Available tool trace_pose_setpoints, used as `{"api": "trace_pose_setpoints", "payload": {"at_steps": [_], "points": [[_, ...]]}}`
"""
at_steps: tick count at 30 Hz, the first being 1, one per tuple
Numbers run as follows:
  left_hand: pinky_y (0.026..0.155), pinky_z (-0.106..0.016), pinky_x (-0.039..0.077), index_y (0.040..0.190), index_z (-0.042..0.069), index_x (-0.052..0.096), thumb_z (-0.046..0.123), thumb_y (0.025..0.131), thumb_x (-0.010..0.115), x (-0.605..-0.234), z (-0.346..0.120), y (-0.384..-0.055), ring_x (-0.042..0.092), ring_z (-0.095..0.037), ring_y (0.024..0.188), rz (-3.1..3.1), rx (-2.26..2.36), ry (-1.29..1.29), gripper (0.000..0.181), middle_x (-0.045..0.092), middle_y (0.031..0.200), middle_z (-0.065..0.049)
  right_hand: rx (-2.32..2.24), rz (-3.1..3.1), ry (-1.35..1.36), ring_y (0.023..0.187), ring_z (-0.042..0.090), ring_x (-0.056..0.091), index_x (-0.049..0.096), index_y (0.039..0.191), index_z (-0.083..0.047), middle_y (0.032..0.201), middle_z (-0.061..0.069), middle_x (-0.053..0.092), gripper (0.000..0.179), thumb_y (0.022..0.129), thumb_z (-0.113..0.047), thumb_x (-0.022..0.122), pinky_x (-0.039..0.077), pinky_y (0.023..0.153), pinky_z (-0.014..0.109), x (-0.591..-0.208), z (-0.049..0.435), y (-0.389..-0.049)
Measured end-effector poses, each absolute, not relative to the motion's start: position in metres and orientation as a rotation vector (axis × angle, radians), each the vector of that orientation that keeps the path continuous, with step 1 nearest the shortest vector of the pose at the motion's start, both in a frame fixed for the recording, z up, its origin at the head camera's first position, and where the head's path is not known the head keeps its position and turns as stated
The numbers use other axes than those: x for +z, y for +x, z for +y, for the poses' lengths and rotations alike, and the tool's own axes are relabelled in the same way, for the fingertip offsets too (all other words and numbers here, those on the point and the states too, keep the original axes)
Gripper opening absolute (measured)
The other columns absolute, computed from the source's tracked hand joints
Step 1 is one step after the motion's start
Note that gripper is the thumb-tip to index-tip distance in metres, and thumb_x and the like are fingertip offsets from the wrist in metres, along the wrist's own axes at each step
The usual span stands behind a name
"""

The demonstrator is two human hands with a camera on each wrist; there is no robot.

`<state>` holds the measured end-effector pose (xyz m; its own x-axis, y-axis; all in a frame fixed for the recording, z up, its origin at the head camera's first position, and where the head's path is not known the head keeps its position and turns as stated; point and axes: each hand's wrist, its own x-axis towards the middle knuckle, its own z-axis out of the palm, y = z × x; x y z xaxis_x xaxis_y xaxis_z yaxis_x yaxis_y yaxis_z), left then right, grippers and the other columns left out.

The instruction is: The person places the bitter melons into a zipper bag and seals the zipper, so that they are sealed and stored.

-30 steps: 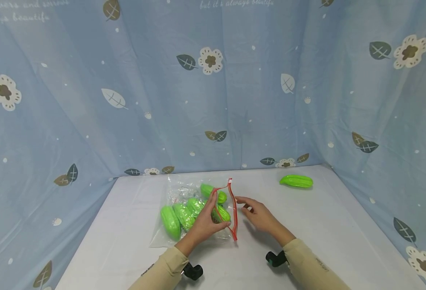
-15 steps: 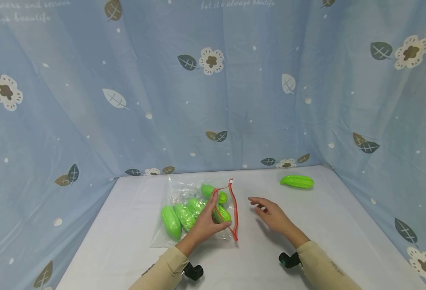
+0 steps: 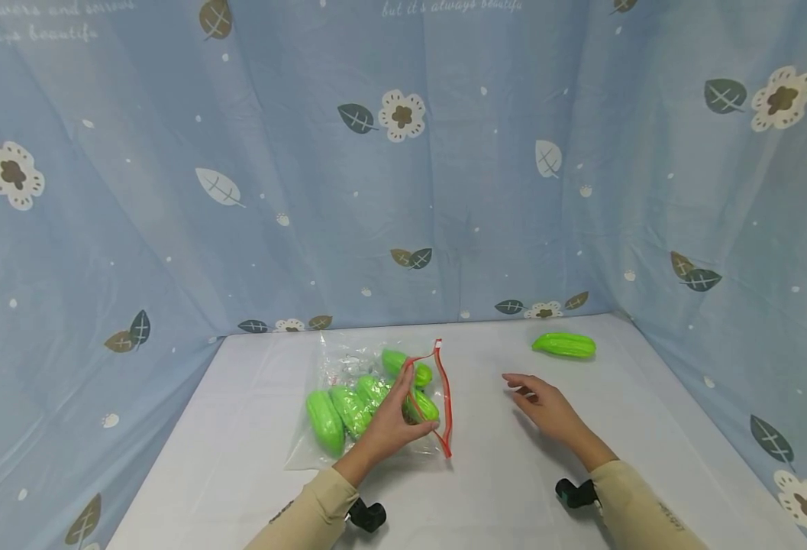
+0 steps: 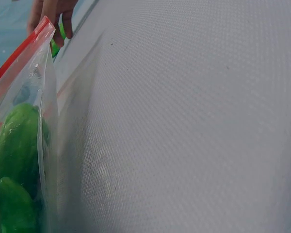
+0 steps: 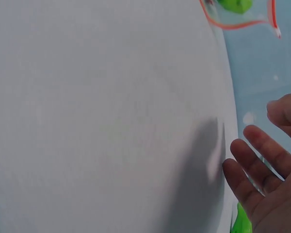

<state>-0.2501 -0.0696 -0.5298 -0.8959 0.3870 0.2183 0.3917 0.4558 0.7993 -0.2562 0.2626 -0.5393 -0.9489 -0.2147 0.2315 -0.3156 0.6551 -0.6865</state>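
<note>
My left hand holds the mouth of a clear zip bag, fingertips and thumb at its red zip edge. The mouth gapes toward the right. Inside lie several bright green, elongated vegetables, partly hidden behind the hand. In the left wrist view, the bag's red zip rises above the green shapes. My right hand is over the table to the right of the bag, fingers loosely bent, holding nothing. Beyond it, one ridged green vegetable lies at the back right.
A white cloth covers the table. Blue printed curtains stand behind it and along both sides. Black wrist-worn devices show below each hand, close over the tabletop.
My right hand has moved away from the bag's mouth, to the right across the table. The left hand and the bag have stayed in place.
</note>
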Motion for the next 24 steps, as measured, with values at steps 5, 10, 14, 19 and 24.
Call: {"api": "trace_pose_setpoints", "payload": {"at_steps": [5,10,14,19,24], "points": [[0.119,-0.056,0.028,0.164,0.009,0.016,0.033,0.084,0.085,-0.531,-0.070,-0.250,0.019,-0.034,0.153,-2.672,-1.464,-0.719,0.108,0.008,0.171,-0.006,1.145,-2.756,0.393,0.113,0.029,0.064,0.061,0.140,-0.010,0.127,0.013,0.067,0.041,0.100,-0.005,0.062,0.055,0.093,0.047,-0.541,0.276,-0.259],[0.119,-0.056,0.027,0.164,0.010,0.016,0.034,0.084,0.084,-0.532,-0.070,-0.250,0.018,-0.034,0.153,-2.671,-1.469,-0.718,0.108,0.007,0.171,-0.005,1.118,-2.754,0.366,0.112,0.031,0.065,0.061,0.140,-0.009,0.127,0.015,0.067,0.040,0.101,-0.006,0.062,0.055,0.092,0.047,-0.542,0.289,-0.262],[0.119,-0.055,0.027,0.164,0.009,0.016,0.035,0.084,0.084,-0.531,-0.070,-0.251,0.017,-0.033,0.153,-2.680,-1.462,-0.717,0.108,0.006,0.171,-0.005,1.094,-2.743,0.353,0.111,0.035,0.065,0.061,0.139,-0.006,0.126,0.019,0.067,0.039,0.101,-0.007,0.062,0.054,0.092,0.051,-0.541,0.298,-0.264],[0.120,-0.055,0.026,0.164,0.009,0.017,0.035,0.084,0.084,-0.531,-0.070,-0.251,0.017,-0.033,0.154,-2.679,-1.467,-0.722,0.108,0.007,0.171,-0.006,1.077,-2.764,0.299,0.112,0.037,0.064,0.060,0.140,-0.005,0.127,0.021,0.066,0.040,0.101,-0.009,0.063,0.053,0.093,0.053,-0.541,0.312,-0.267],[0.120,-0.055,0.026,0.164,0.009,0.017,0.035,0.084,0.084,-0.531,-0.070,-0.250,0.017,-0.033,0.153,-2.686,-1.456,-0.725,0.107,0.007,0.171,-0.006,1.043,-2.797,0.228,0.110,0.039,0.064,0.059,0.140,-0.004,0.128,0.023,0.065,0.040,0.102,-0.013,0.063,0.053,0.093,0.055,-0.543,0.326,-0.273]]}}
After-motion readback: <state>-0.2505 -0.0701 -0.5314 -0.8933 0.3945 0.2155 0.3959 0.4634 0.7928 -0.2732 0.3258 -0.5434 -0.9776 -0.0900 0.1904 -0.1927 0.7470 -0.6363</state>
